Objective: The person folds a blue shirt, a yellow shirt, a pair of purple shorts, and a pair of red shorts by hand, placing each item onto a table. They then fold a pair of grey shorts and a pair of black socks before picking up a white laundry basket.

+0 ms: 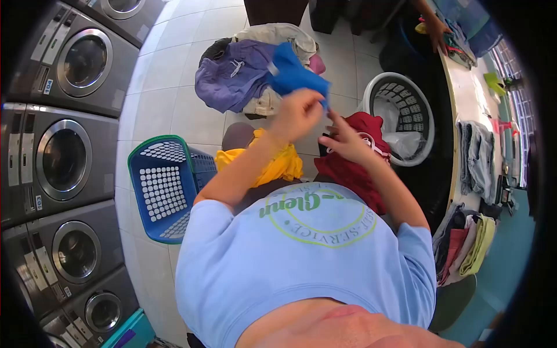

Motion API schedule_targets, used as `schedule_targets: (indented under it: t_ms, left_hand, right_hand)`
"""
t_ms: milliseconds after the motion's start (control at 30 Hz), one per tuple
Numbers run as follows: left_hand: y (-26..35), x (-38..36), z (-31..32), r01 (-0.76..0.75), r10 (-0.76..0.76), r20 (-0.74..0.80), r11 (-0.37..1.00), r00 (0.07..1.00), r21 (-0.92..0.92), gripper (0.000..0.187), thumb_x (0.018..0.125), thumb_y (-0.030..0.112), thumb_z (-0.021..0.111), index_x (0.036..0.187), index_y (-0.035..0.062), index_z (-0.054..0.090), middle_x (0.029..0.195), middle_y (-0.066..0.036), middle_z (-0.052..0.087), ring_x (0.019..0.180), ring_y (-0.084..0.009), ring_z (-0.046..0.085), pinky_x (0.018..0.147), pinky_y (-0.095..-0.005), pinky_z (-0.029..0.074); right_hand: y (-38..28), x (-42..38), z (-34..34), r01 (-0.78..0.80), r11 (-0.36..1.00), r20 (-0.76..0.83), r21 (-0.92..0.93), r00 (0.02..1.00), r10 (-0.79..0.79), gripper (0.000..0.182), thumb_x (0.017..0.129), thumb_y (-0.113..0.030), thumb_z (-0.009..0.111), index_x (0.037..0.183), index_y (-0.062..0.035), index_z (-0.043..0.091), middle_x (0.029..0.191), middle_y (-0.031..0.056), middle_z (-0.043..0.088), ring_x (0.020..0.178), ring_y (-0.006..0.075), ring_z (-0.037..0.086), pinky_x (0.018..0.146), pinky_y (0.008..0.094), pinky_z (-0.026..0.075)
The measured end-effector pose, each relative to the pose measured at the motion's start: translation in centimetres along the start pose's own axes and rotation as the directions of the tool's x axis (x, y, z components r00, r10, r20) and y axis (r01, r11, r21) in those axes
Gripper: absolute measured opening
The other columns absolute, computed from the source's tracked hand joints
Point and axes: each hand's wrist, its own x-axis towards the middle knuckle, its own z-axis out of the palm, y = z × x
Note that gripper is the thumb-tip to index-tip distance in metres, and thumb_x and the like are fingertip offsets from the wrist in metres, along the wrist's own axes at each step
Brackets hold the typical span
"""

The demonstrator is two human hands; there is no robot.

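Blue cloth up in the air, laundry all around
Head view: the left hand [297, 116] pinches the blue cloth [295, 74] by its near end, probably so the rest swings free over the purple shorts [235, 75]. The right hand [350, 141] is open, fingers spread, right by the bottom corner; can't tell if it's touching. Yellow cloth [277, 165] and dark red clothing [354, 174] sit on the lap, I'd guess to keep them in easy reach.

The blue cloth [295, 76] looks matt, the blue-green basket [187, 191] smooth plastic
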Motion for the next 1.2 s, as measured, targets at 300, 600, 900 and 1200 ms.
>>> schedule_targets:
  t_ms: [300, 600, 900, 1200]
  left_hand:
    - [4.1, -5.0, -1.5, -0.041, 0.041, 0.004, 0.988, 0.999, 0.146, 0.075, 0.065, 0.025, 0.081, 0.128, 0.008, 0.046, 0.128, -0.014, 0.042, 0.118, -0.0309, 0.044, 0.1, -0.0396, 0.035]
    - [4.2, -5.5, 0.0, 0.285, -0.289, 0.036, 0.903, 0.957, -0.323, 0.069, 0.071, 0.008, 0.076, 0.13, 0.0039, 0.039, 0.118, -0.011, 0.049, 0.108, -0.0181, 0.051, 0.089, -0.0302, 0.044]
    - [4.0, -5.0, 0.8, 0.012, -0.037, 0.103, 0.973, 0.994, 0.229, 0.042, 0.066, 0.0, 0.06, 0.107, 0.0033, 0.05, 0.106, -0.013, 0.051, 0.097, -0.0262, 0.055, 0.083, -0.0322, 0.045]
    - [2.8, -6.4, -1.2, 0.288, -0.33, 0.333, 0.942, 0.883, 0.171, 0.023, 0.087, 0.018, 0.057, 0.102, 0.0006, 0.06, 0.092, -0.013, 0.057, 0.088, -0.0267, 0.058, 0.081, -0.0333, 0.046]
  right_hand:
    - [-6.7, 3.3, 1.6, -0.066, 0.595, -0.281, 0.801, 0.836, 0.471, 0.026, 0.092, -0.038, 0.053, 0.093, -0.012, 0.057, 0.085, 0.0023, 0.058, 0.063, 0.0133, 0.052, 0.058, 0.0278, 0.042]
    - [-5.9, 1.5, -0.8, 0.094, 0.182, -0.111, 0.979, 0.99, 0.086, 0.052, 0.093, -0.045, 0.047, 0.124, -0.0045, 0.046, 0.125, 0.0097, 0.051, 0.113, 0.0207, 0.051, 0.098, 0.0394, 0.039]
    - [-5.3, 0.3, 1.1, 0.17, 0.683, -0.351, 0.711, 0.927, 0.134, 0.053, 0.088, -0.013, 0.06, 0.13, -0.002, 0.028, 0.11, 0.0103, 0.05, 0.1, 0.0156, 0.053, 0.082, 0.028, 0.046]
    - [-5.0, 0.3, 1.9, 0.22, 0.917, -0.561, 0.332, 0.828, 0.004, 0.054, 0.09, -0.021, 0.058, 0.131, -0.005, 0.026, 0.101, 0.01, 0.053, 0.09, 0.0146, 0.054, 0.075, 0.0271, 0.046]
